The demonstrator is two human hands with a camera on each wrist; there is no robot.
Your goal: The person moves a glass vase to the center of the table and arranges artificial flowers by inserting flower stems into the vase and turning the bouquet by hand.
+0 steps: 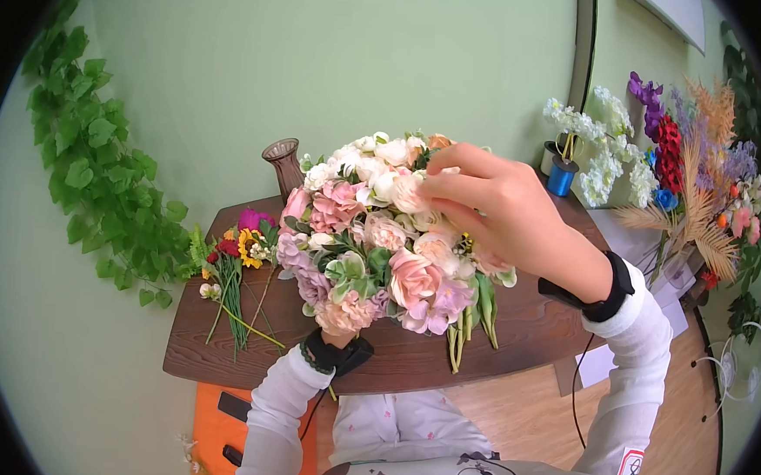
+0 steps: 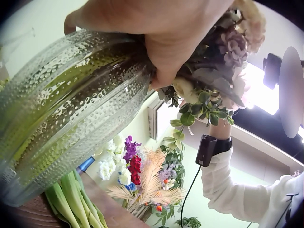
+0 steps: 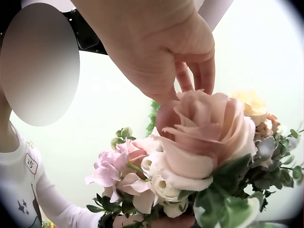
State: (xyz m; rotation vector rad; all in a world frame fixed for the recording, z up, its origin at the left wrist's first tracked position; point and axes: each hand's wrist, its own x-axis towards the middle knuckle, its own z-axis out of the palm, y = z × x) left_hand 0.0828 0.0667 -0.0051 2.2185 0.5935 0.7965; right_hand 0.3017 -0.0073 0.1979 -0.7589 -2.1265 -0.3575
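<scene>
A dense bouquet of artificial flowers (image 1: 386, 225) in pink, white and lilac stands in a ribbed clear glass vase (image 2: 76, 104). My left hand (image 2: 166, 33) grips the vase close under the blossoms; in the head view flowers hide most of that hand. My right hand (image 1: 509, 206) reaches over the top of the bouquet from the right, fingers bent down at a pale pink rose (image 1: 409, 193). In the right wrist view, thumb and fingertips of the right hand (image 3: 152, 52) pinch among the petals behind a large pink rose (image 3: 206, 133), which partly hides them.
Loose flowers (image 1: 239, 264) lie at the table's left, near a tall brownish glass vase (image 1: 285, 166). Green stems (image 1: 485, 309) lie right of the bouquet. A blue spool (image 1: 561, 176) and more artificial flowers (image 1: 668, 159) stand at the right. Leafy vines (image 1: 98, 159) hang on the left wall.
</scene>
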